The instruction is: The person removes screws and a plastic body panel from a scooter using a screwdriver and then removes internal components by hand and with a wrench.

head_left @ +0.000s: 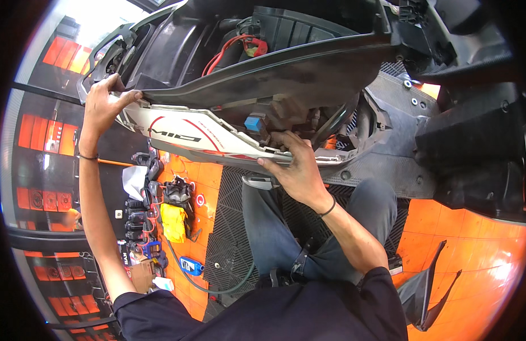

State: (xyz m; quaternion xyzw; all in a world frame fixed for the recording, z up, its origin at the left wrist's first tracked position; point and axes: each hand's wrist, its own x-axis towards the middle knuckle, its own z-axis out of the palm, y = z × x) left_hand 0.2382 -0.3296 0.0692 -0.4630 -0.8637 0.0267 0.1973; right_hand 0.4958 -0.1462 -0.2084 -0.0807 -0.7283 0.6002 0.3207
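Observation:
A white scooter side panel (177, 129) with red and black graphics runs along the lower side of the scooter's black body (297, 74). At its left end my left hand (105, 108) grips the panel's upper edge, thumb pointing right. My right hand (297, 167) pinches the edge farther right, its fingers over the top and its thumb on the outer face. A gap shows between panel and body there. Inside it sits a blue block-shaped part (253, 123), left of my right fingers. Red cables (222, 54) lie in the open compartment above.
Below the scooter is a black mat (229, 227) on orange floor tiles (467, 250). At the left are a yellow cloth (173, 223), a blue bottle (191, 266), a green hose (240, 284) and several tools. A dark trim piece (425, 292) lies at the lower right.

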